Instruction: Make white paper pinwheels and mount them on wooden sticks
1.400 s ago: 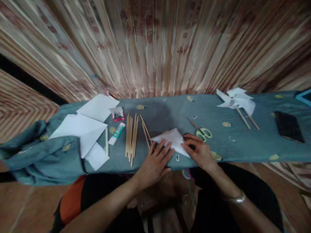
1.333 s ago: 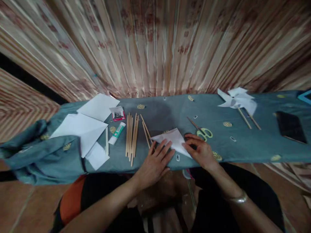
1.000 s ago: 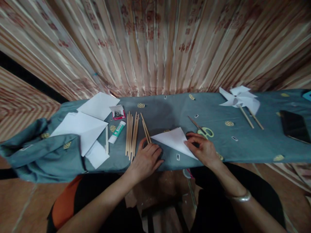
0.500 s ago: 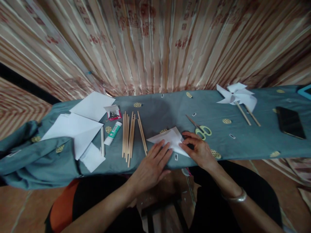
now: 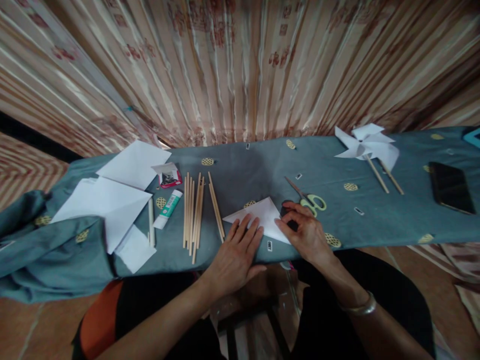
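The sheet [image 5: 268,212], folded to a roughly three-cornered shape, lies flat on the cloth-covered counter [image 5: 397,220] in front of the person, its left tip near two loose sticks [image 5: 215,205]. The left hand [image 5: 236,257] is open, fingers spread and laid on the sheet's lower left part. The right hand [image 5: 305,235] has thumb and forefinger at the sheet's right edge; the view is too dim to tell whether that grip pinches the edge or only presses on it.

The step in hand looks like lining up and creasing a fold. To do it well, the left fingers should bear down firmly enough that the layers cannot slip, while the right hand brings corner to corner and edge to edge before any pressure sets the line. The crease is best run slowly from the held part outward with a fingertip or nail. The cloth beneath probably gives a little, so a second pass may sharpen the line. Keeping the right knuckles away from the scissors [image 5: 303,194], just beyond them, would be prudent.

As for containers, a small red box [image 5: 173,184] stands with its flap up, small metallic pieces inside. Just below it lies a glue stick [image 5: 167,209], its contents hidden.
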`<state>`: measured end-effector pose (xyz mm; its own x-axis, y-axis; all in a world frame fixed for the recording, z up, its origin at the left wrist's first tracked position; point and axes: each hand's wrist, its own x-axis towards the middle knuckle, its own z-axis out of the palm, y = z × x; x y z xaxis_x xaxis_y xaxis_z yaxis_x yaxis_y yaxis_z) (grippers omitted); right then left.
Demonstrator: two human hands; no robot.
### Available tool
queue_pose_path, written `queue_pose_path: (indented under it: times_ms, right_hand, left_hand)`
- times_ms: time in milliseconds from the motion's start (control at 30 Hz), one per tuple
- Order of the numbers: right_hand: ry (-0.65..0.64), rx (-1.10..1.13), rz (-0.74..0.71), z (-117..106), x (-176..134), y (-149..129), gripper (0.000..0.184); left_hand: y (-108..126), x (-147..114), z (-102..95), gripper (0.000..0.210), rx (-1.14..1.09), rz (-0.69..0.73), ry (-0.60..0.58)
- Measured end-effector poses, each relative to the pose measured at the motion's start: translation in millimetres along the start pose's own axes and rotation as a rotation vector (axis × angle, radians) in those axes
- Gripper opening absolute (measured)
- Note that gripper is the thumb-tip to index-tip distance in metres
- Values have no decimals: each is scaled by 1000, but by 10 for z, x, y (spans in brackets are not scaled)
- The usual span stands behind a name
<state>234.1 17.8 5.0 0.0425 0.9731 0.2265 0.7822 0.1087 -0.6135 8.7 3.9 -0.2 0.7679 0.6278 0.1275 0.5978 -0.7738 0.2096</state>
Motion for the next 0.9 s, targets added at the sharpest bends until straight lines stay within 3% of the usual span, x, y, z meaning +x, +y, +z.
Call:
queue_pose_path:
  times_ms: [900]
  right_hand:
    - [4, -50, 1, -4, 3, -15, 19]
  left_hand:
    - [-48, 67, -38, 79, -7, -7, -47]
